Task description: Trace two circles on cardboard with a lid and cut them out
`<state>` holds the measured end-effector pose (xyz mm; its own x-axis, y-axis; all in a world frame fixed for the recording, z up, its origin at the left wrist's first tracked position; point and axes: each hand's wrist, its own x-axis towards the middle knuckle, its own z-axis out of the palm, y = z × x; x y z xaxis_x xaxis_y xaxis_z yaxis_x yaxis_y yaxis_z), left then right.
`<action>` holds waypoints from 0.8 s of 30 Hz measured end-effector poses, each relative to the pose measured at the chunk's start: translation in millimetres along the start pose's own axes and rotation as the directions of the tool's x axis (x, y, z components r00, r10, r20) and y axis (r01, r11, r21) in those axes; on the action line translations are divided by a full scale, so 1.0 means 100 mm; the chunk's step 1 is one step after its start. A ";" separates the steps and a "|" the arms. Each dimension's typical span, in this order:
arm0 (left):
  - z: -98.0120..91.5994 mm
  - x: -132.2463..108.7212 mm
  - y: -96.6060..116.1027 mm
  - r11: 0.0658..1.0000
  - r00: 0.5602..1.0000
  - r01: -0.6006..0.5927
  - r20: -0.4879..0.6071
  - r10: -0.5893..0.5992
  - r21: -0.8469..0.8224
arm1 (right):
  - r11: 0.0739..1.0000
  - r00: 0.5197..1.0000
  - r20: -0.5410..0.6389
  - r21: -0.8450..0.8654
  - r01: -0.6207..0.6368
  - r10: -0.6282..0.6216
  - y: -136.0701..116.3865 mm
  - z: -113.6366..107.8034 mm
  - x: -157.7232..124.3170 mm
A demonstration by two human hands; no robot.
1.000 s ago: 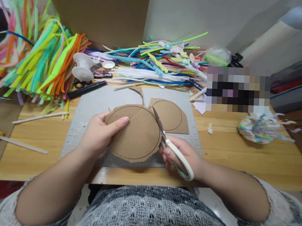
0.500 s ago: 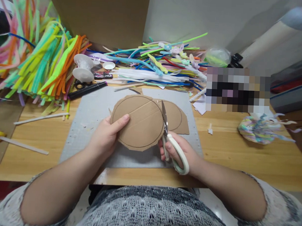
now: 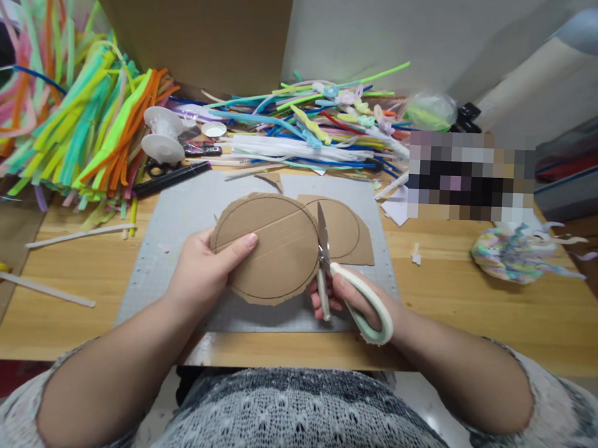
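My left hand (image 3: 213, 263) pinches the left side of a roughly cut round piece of cardboard (image 3: 272, 256), thumb on top and fingers hidden beneath. A circle is drawn in dark line just inside its edge. In my right hand (image 3: 345, 295) are scissors (image 3: 324, 241) with whitish handles, their blades at the cardboard's right edge and the handles spread apart. Behind them, a second cardboard piece (image 3: 348, 236) with a drawn curve lies on the grey cutting mat (image 3: 175, 205), partly covered by the held piece.
Bundles of colourful pipe cleaners (image 3: 90, 122) fill the back left. Loose pipe cleaners (image 3: 302, 148) lie along the back, near a spool (image 3: 163, 135) and a black marker-like stick (image 3: 175, 179). A pastel fuzzy bundle (image 3: 506, 253) sits at right. Part of the right side is pixelated.
The held cardboard has shifted slightly left and down and turned a little. The scissors' handles have spread wider, and more of the second cardboard piece shows.
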<state>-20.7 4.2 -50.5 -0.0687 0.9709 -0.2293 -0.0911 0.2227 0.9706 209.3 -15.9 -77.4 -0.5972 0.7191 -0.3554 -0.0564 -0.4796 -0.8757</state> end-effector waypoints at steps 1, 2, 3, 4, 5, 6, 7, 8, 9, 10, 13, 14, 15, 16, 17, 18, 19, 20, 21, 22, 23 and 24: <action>0.00 0.00 0.00 1.000 1.000 0.009 0.009 -0.009 -0.002 | 1.000 1.000 0.003 -0.004 0.006 -0.006 0.00 0.00 0.00; 0.00 0.00 0.01 1.000 1.000 0.013 0.014 -0.013 0.000 | 1.000 1.000 0.005 -0.013 0.020 -0.020 0.00 -0.01 0.00; 0.01 0.00 0.01 1.000 1.000 0.015 0.016 -0.015 0.004 | 0.999 0.999 0.007 -0.025 0.034 -0.034 0.00 -0.01 0.00; 0.01 0.00 0.01 1.000 1.000 0.016 0.015 -0.016 0.011 | 0.998 0.999 0.008 -0.036 0.048 -0.048 0.02 -0.02 0.01; 0.01 0.00 0.01 1.000 1.000 0.017 0.011 -0.018 0.018 | 0.997 0.998 0.012 -0.051 0.064 -0.064 0.03 -0.03 0.01; 0.02 -0.01 0.02 1.000 1.000 0.020 0.005 -0.020 0.022 | 0.994 0.996 0.015 -0.074 0.085 -0.084 0.05 -0.04 0.02; 0.02 -0.02 0.02 0.999 1.000 0.024 -0.004 -0.024 0.022 | 0.988 0.994 0.019 -0.108 0.106 -0.104 0.06 -0.04 0.03; 0.02 -0.02 0.02 0.999 1.000 0.029 -0.011 -0.029 0.017 | 0.980 0.992 0.020 -0.151 0.127 -0.125 0.06 -0.05 0.03; 0.02 -0.02 0.02 0.999 0.999 0.033 -0.017 -0.033 0.007 | 0.970 0.989 0.019 -0.196 0.145 -0.145 0.06 -0.05 0.03; 0.02 -0.02 0.02 0.999 0.999 0.036 -0.021 -0.036 -0.006 | 0.959 0.987 0.020 -0.236 0.157 -0.157 0.06 -0.05 0.03; 0.01 -0.01 0.02 0.997 0.998 0.055 -0.015 -0.056 -0.045 | 0.959 0.993 0.017 -0.258 0.118 -0.118 0.02 -0.03 0.01; 0.01 -0.01 0.02 0.997 0.998 0.066 -0.007 -0.066 -0.050 | 0.968 0.995 0.014 -0.232 0.099 -0.098 0.01 -0.03 0.00; 0.01 0.00 0.02 0.996 0.997 0.077 0.001 -0.077 -0.051 | 0.974 0.996 0.012 -0.209 0.085 -0.084 0.00 -0.02 0.00; 0.01 0.00 0.02 0.995 0.996 0.087 0.010 -0.087 -0.050 | 0.978 0.996 0.010 -0.193 0.084 -0.083 -0.01 -0.02 -0.01; 0.01 0.00 0.01 0.994 0.996 0.093 0.018 -0.092 -0.050 | 0.978 0.996 0.008 -0.188 0.094 -0.094 -0.01 -0.01 -0.01; 0.01 0.00 0.01 0.994 0.995 0.094 0.023 -0.093 -0.051 | 0.975 0.994 0.010 -0.194 0.108 -0.108 -0.02 -0.01 -0.01; 0.01 -0.01 0.01 0.994 0.996 0.092 0.026 -0.090 -0.054 | 0.971 0.993 0.012 -0.208 0.121 -0.121 -0.02 -0.01 -0.02; 0.01 -0.01 0.00 0.995 0.996 0.086 0.026 -0.085 -0.057 | 0.966 0.991 0.013 -0.220 0.133 -0.134 -0.02 -0.01 -0.02; 0.02 -0.01 0.00 0.995 0.997 0.081 0.025 -0.079 -0.060 | 0.963 0.989 0.014 -0.228 0.145 -0.145 -0.01 0.00 -0.02; 0.02 -0.02 -0.01 0.995 0.997 0.075 0.024 -0.074 -0.064 | 0.960 0.988 0.011 -0.233 0.155 -0.156 -0.01 0.00 -0.02; 0.02 -0.02 -0.01 0.995 0.997 0.073 0.024 -0.071 -0.068 | 0.956 0.986 0.008 -0.242 0.164 -0.167 -0.01 0.01 -0.02; 0.03 -0.03 -0.02 0.995 0.997 0.072 0.025 -0.071 -0.071 | 0.951 0.983 0.001 -0.256 0.175 -0.181 0.00 0.02 -0.03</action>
<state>-17.6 1.5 -51.4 -0.0374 0.9546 -0.2955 -0.1661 0.2856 0.9438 209.4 -18.5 -75.6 -0.5781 0.7934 -0.1906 0.0468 -0.2009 -0.9785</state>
